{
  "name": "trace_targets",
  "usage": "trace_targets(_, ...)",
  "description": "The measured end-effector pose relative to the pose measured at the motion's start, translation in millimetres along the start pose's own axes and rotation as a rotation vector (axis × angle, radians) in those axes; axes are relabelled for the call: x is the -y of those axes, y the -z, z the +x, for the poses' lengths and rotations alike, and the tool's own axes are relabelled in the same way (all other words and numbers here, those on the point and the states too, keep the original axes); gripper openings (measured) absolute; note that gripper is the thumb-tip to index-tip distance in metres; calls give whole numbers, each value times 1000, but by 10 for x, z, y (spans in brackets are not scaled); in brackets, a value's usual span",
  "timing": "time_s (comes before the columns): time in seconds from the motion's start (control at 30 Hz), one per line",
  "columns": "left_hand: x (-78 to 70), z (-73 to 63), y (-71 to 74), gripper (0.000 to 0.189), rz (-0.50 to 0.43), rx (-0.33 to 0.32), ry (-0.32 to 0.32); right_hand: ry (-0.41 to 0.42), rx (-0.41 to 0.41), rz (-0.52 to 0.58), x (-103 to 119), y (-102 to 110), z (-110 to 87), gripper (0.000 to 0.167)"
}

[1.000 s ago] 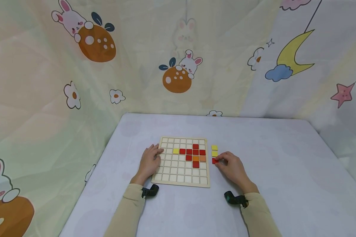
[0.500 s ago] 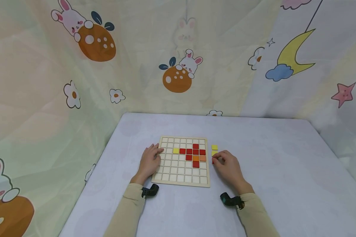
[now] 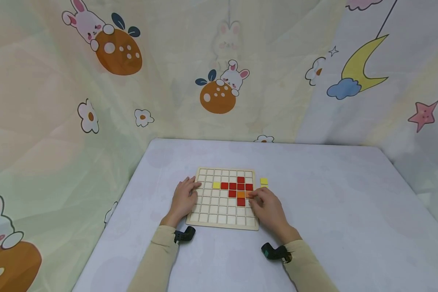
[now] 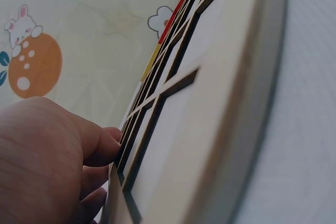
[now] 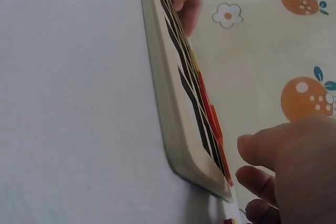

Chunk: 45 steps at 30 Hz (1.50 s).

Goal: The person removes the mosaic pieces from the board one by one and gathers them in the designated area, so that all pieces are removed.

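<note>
A square wooden grid board (image 3: 222, 227) lies on the table, with several red tiles (image 3: 232, 194), a yellow tile (image 3: 216, 185) and an orange tile (image 3: 241, 194) in its cells. My left hand (image 3: 184, 199) rests at the board's left edge, one digit over the frame. At the right edge my right hand (image 3: 271, 209) reaches over a light-orange tile (image 3: 248, 195), partly covering it. In the right wrist view the right hand's thumb and finger (image 5: 241, 174) are apart, with nothing seen between them. A yellow tile (image 3: 264, 181) lies right of the board.
Another yellow tile (image 3: 264, 186) is mostly hidden behind the right hand. In the right wrist view a small red piece (image 5: 229, 221) shows beyond the board's corner. The white-covered table (image 3: 350, 211) meets a cartoon-printed fabric wall (image 3: 168, 81) at the back.
My right hand has moved left from the loose red tile beside the board to the light-orange tile in the right column. My left hand stays in place.
</note>
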<state>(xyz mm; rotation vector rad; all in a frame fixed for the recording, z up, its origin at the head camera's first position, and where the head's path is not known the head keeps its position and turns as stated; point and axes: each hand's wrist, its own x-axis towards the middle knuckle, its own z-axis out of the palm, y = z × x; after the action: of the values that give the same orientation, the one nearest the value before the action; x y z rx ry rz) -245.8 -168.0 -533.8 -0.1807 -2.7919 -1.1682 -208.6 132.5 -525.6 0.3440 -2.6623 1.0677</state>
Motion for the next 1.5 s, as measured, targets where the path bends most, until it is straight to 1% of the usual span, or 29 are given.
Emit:
trace_targets(0.2, 15, 3, -2, 36, -11, 1, -5, 28, 30, -31, 83, -85, -24, 23)
trace_targets(0.4, 27, 4, -5, 36, -7, 0, -11, 29, 55, -41, 163, -138, -53, 26)
trace_targets(0.6, 37, 7, -10, 36, -5, 0, -7, 11, 56, -76, 198, -164, -65, 32)
trace_targets(0.77, 43, 11, -11, 36, -1, -1, -16, 36, 54, -81, 201, -175, -65, 35)
trace_targets(1.07, 30, 9, 0, 36, -7, 9, -9, 60, 43, -75, 191, -193, -56, 34)
trace_targets(1.37, 12, 6, 6, 36, 3, 5, -3, 44, 55, -97, 194, -200, -52, 31)
trace_targets(1.5, 3, -3, 6, 36, 10, -8, -22, 40, 57, -97, 204, -196, -54, 30)
